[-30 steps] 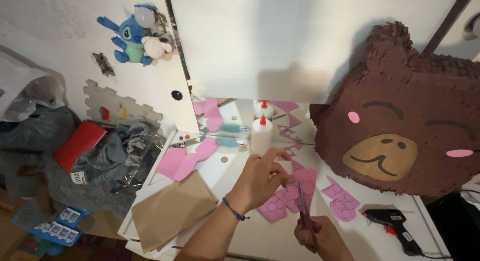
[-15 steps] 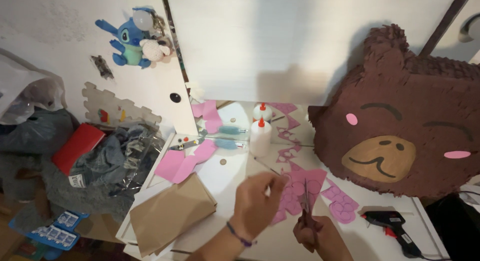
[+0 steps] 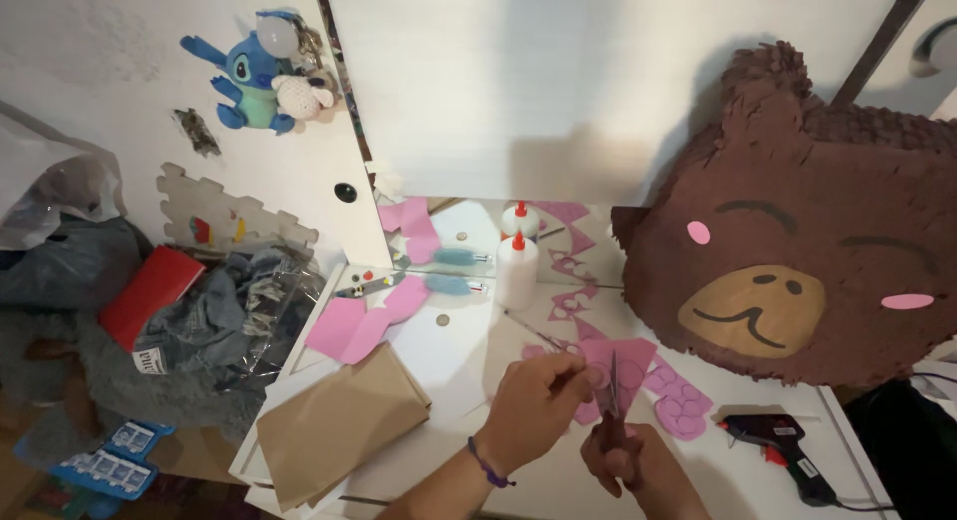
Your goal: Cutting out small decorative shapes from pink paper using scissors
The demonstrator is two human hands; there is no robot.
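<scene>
Pink paper, pinched in left hand, mid-cut near worktop's front edge by scissors gripped in right hand; steady feeding likely needed.

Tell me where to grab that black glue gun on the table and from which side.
Grip the glue gun by its handle, the thick part angled toward the lower right where the cord leaves. It lies flat on the white table with its nozzle pointing left, so coming from above and the right probably suits best, well clear of the tip. The right hand, holding scissors, is nearest.
</scene>
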